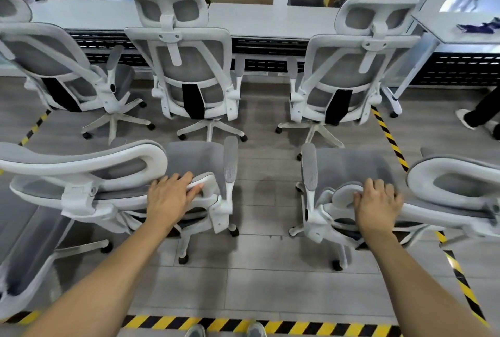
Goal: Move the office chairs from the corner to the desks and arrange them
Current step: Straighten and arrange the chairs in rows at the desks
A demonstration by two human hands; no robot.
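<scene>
My left hand is wrapped over the white top rim of the backrest of the near left chair, fingers curled across the edge; I can't make out the thumb. My right hand grips the near right chair the same way, fingers hooked over the rounded corner of its backrest. Both my arms are stretched out ahead of me.

I place everything else against the long desk, which runs across the top of my view. Three chairs stand in a row on my side of it, backs toward me. The left desk chair is turned at an angle to the desk edge. The middle desk chair sits square to it, and the right desk chair stands toward the desk's right end. The two chairs I hold form a second row farther from the desk, seats pointing at it. A strip of bare floor lies between them, roughly in line with the gap between the middle and right desk chairs.

A side desk meets the long desk at its right end, with a purple cloth lying on top. Just beyond that end, a person's dark trouser leg and a light shoe show at the frame edge. Yellow-and-black hazard tape crosses the grey floor parallel to the desk, right at my shoes, the point farthest from it.
</scene>
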